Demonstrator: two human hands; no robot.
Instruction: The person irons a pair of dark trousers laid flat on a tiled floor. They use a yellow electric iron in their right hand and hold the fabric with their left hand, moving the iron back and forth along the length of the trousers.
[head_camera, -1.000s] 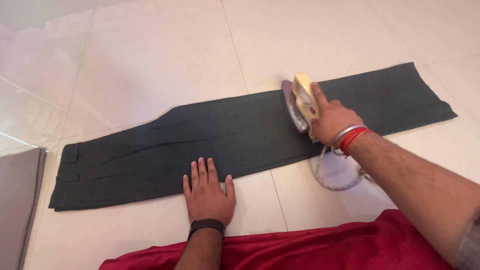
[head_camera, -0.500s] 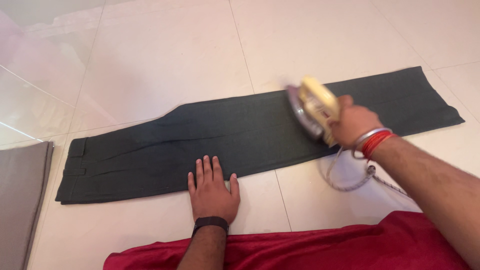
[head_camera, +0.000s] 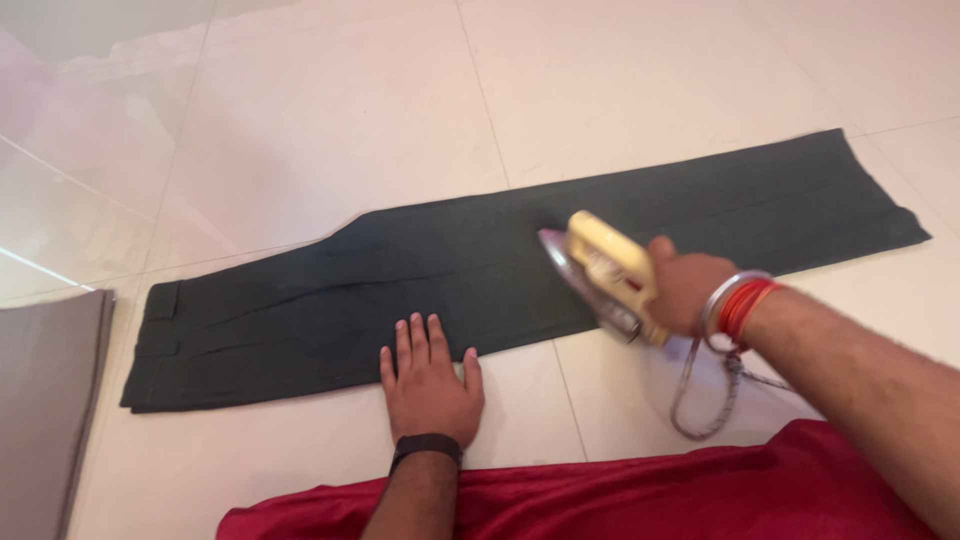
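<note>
Right hand (head_camera: 688, 290) grips iron (head_camera: 600, 272) on trousers (head_camera: 450, 270) (folded flat); left hand (head_camera: 430, 380) open, pressing hem.

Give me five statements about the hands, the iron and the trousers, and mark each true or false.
1. The right hand grips a yellow iron. True.
2. The left hand is lifted clear of the floor. False: it lies flat, fingers on the edge of the dark trousers.
3. The trousers lie spread flat on the tiled floor. True.
4. The iron sits at the waistband end. False: it is on the leg section, right of the left hand.
5. The iron's cord loops on the floor below the right wrist. True.
</note>
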